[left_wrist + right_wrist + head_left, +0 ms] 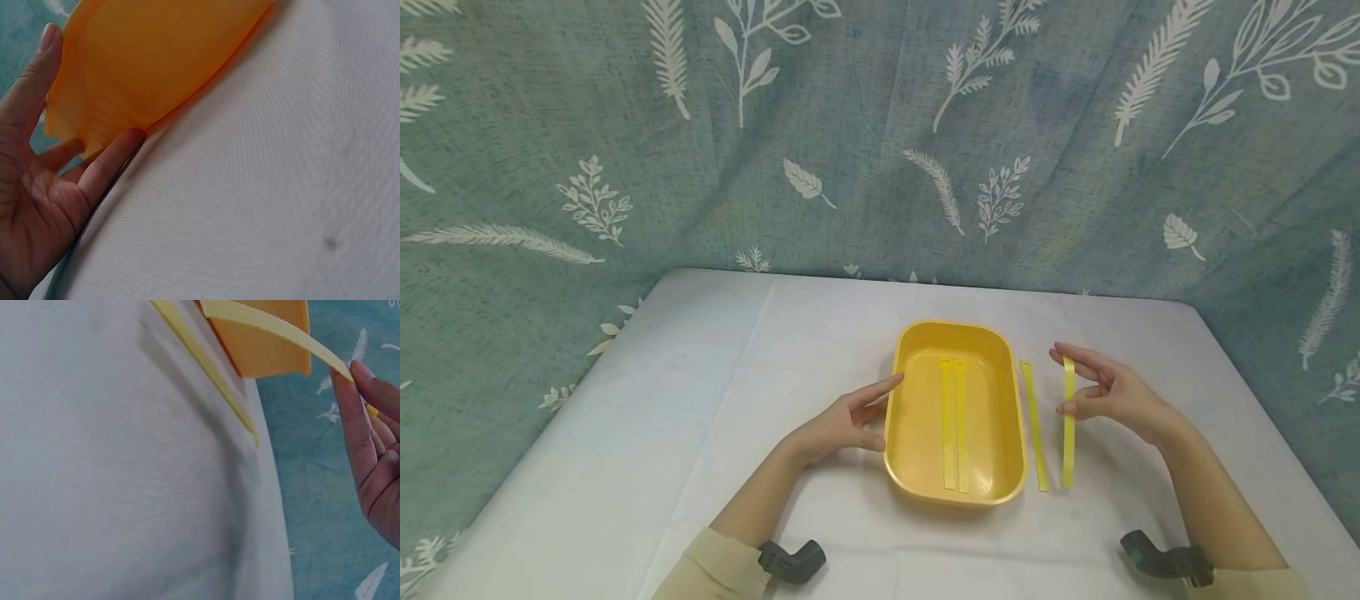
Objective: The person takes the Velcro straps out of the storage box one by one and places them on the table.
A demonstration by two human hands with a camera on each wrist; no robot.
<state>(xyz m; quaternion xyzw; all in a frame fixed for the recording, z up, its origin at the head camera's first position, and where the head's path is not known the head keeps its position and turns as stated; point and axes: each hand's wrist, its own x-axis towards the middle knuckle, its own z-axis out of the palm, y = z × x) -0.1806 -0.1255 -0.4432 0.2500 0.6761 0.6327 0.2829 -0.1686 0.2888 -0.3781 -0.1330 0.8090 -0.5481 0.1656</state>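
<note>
My right hand pinches one yellow cable strap between thumb and fingertips, at the right of the yellow tray. In the right wrist view the held strap arches from the fingertips across the tray's side. Two more straps lie lengthwise and side by side inside the tray, slotted ends away from me. Another strap lies on the cloth between the tray and my right hand. My left hand touches the tray's left side with extended fingers and thumb, seen close up in the left wrist view.
A white cloth covers the table. Behind and beside it hangs a blue-green curtain with white leaf prints. Dark wrist-worn devices sit on both forearms, near beige sleeves.
</note>
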